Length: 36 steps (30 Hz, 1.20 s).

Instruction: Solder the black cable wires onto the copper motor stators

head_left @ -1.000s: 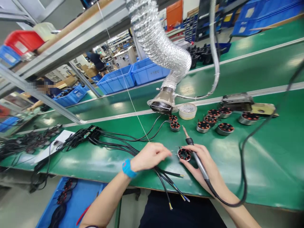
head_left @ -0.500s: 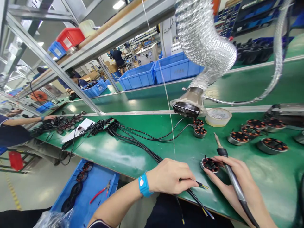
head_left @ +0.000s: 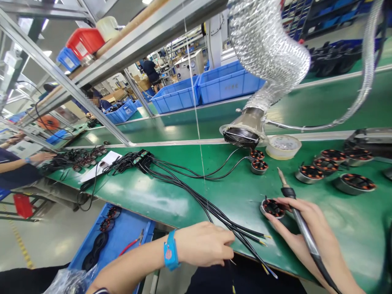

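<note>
My left hand (head_left: 205, 244), with a blue wristband, is closed at the bench's front edge; a thin light tip shows by its fingers, too small to name. Just beyond it, several black cables (head_left: 226, 218) lie on the green bench, their stripped ends showing yellow and blue wires. My right hand (head_left: 309, 232) holds a soldering iron (head_left: 301, 228), tip up and to the left. Its thumb and forefinger also touch a round metal stator (head_left: 273, 208) with dark and copper-coloured windings. Two smaller stators (head_left: 259, 166) with cables attached stand farther back.
More stators (head_left: 353, 183) stand at the right. A fume hood (head_left: 245, 126) on a foil duct hangs over the bench beside a solder wire roll (head_left: 283, 147). A blue bin (head_left: 122, 245) with red pliers is below at left. A co-worker's arm (head_left: 27, 161) reaches in at far left.
My left hand has moved left and towards me, off the cable bundle, which now lies spread on the bench. My right hand keeps the iron and the stator in nearly the same place.
</note>
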Tool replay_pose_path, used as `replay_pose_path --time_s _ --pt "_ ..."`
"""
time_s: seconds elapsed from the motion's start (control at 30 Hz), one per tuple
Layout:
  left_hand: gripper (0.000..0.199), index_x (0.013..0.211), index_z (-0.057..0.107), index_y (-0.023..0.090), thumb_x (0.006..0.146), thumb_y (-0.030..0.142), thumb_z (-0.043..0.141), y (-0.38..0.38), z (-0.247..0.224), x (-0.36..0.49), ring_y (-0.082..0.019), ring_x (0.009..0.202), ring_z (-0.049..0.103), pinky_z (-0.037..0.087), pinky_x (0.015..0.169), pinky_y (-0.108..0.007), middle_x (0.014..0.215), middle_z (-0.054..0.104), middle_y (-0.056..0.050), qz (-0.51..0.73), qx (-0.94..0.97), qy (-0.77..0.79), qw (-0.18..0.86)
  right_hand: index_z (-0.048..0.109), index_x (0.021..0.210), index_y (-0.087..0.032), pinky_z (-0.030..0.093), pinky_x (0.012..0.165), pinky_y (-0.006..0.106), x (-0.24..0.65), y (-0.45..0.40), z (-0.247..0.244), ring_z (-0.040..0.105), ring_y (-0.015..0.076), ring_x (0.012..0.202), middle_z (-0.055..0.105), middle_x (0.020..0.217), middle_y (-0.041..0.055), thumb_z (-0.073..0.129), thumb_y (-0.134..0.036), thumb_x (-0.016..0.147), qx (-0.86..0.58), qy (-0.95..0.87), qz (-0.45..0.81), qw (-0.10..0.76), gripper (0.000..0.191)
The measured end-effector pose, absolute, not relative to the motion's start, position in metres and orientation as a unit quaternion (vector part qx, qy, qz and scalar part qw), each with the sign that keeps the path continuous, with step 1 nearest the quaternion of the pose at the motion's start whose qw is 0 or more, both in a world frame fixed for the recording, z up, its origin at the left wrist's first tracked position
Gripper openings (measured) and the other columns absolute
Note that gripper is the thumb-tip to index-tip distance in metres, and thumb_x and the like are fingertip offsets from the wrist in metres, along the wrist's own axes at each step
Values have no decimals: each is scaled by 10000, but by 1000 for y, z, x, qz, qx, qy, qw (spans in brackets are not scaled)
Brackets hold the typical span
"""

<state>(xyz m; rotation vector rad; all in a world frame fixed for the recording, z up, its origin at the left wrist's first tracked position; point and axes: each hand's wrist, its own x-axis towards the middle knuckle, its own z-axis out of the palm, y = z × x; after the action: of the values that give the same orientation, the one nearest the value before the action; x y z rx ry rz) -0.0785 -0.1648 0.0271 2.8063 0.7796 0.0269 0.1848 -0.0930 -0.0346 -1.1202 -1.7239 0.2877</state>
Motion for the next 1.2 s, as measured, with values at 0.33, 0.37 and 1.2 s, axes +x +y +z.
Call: replay_pose_path --time_s 0.33,0.37,1.2 --pt "305 1038 688 166 1024 369 461 -146 62 -64 -145 784 643 451 699 -242 897 715 -60 200 879 361 238 607 1156 -262 470 890 480 181 -91 -27 610 313 937 611 1031 93 615 -558 940 -459 -713 121 516 367" --pt "303 1061 699 166 1014 379 488 -137 65 -60 -139 766 642 455 714 -234 903 725 -57 237 851 385 267 605 1154 -257 472 890 479 181 -91 -27 608 309 940 608 1035 92 617 -551 939 -460 -713 118 515 364" --pt "363 920 728 104 847 459 722 -62 26 -3 -112 599 575 424 584 -227 696 659 -36 362 644 417 530 547 1181 -242 552 764 315 168 -87 4 646 194 859 592 1034 57 668 -317 953 -389 -583 345 625 268"
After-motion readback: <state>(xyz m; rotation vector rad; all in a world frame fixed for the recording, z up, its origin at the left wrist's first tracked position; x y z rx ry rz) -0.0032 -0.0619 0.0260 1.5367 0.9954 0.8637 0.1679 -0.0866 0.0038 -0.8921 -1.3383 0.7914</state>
